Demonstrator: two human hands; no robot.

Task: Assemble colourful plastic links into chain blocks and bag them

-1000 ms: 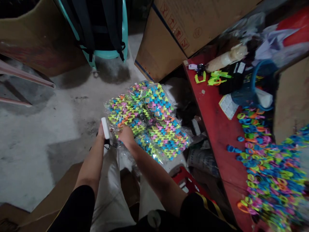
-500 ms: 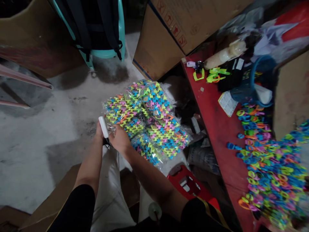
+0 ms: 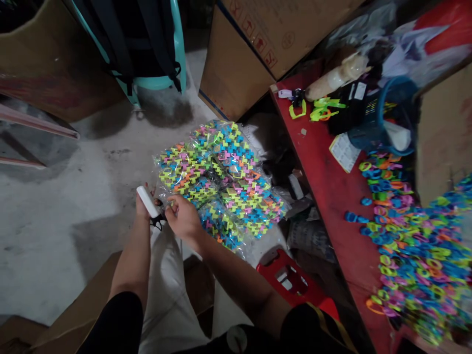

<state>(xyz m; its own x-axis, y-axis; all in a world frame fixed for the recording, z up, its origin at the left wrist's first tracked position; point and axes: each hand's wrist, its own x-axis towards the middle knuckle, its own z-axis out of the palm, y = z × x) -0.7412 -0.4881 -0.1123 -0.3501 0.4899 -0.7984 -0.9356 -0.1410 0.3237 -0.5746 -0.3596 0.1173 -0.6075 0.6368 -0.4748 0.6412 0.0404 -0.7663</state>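
My left hand (image 3: 142, 209) is closed round a small white handheld device (image 3: 147, 201) with a black end. My right hand (image 3: 184, 219) is closed just to its right, fingertips pinching at the device's black end and at the near edge of a clear plastic bag; I cannot make out which it grips. Several clear bags of colourful plastic pieces (image 3: 221, 184) lie stacked in front of both hands, on a white surface low beside the red table.
A red table (image 3: 328, 196) on the right carries a heap of colourful plastic rings (image 3: 416, 246), a blue basket (image 3: 391, 118) and clutter. Cardboard boxes (image 3: 258, 44) stand behind. A teal chair (image 3: 155, 49), concrete floor (image 3: 73, 206) and a red stool (image 3: 291, 282) surround me.
Both hands have drawn back toward me and slightly left, away from the bags. The white device has tilted from upright to slanted, and my right hand has come up against its black end.
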